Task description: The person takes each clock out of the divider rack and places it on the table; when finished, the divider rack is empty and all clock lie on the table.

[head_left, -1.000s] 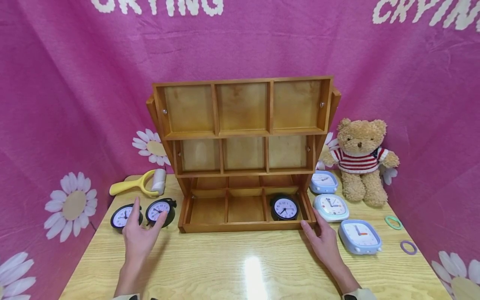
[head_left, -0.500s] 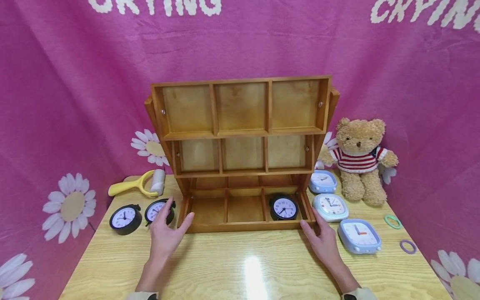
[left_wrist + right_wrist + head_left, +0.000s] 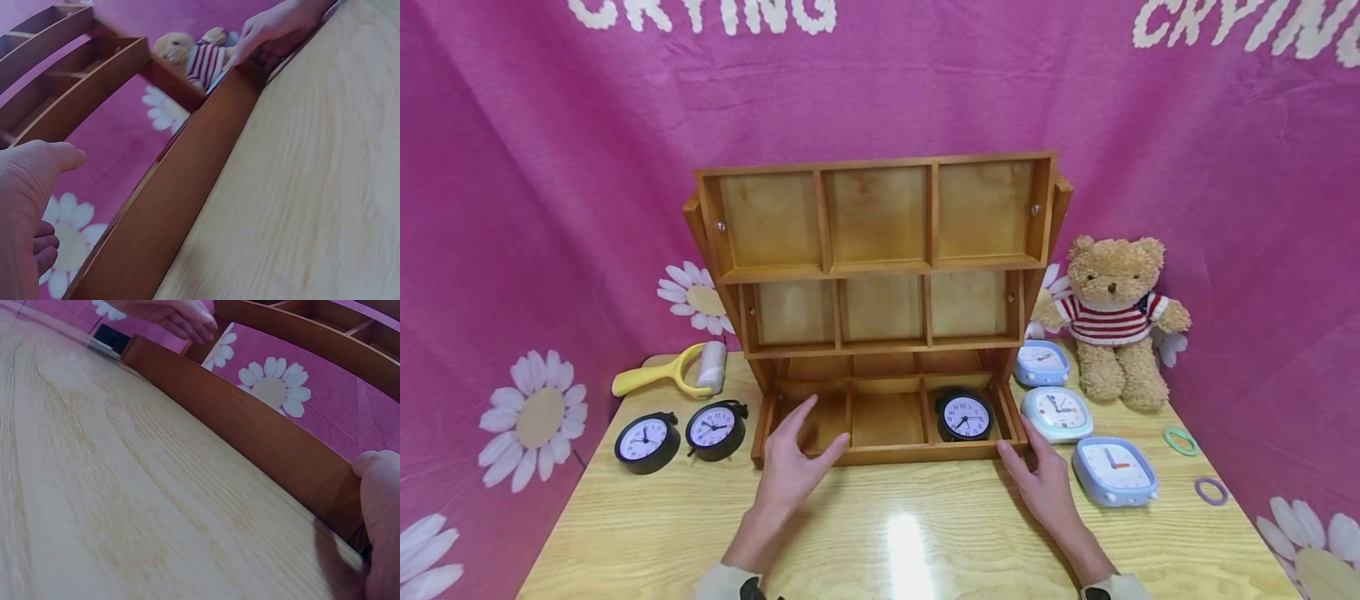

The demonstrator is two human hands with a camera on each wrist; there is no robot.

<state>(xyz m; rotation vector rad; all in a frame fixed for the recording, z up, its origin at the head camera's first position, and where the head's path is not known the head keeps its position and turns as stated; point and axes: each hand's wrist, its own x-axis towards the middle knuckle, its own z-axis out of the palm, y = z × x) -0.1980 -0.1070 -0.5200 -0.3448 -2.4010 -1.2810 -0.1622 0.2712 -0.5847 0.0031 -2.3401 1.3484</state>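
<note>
A three-tier wooden shelf [image 3: 880,268] with square compartments stands on the table. My right hand [image 3: 1043,479] grips its lower right front corner, thumb at the front board and fingers along the side. My left hand [image 3: 793,475] hovers at the bottom left compartment, thumb and fingers spread, holding nothing. In the left wrist view the left thumb [image 3: 70,156] stands apart from the front board [image 3: 169,187]. A round black alarm clock [image 3: 965,416] sits in the bottom right compartment. Two more black alarm clocks, one nearer [image 3: 716,429] and one farther left [image 3: 646,442], stand left of the shelf.
A yellow-handled lint roller [image 3: 673,371] lies at the back left. Right of the shelf are blue and white square clocks [image 3: 1116,472], a teddy bear [image 3: 1114,321], a green ring [image 3: 1181,442] and a purple ring [image 3: 1212,491]. A pink daisy cloth [image 3: 880,75] hangs behind.
My left hand has moved right, from in front of the black clocks to the shelf's bottom left compartment. The right hand keeps its hold on the corner. The view has shifted slightly.
</note>
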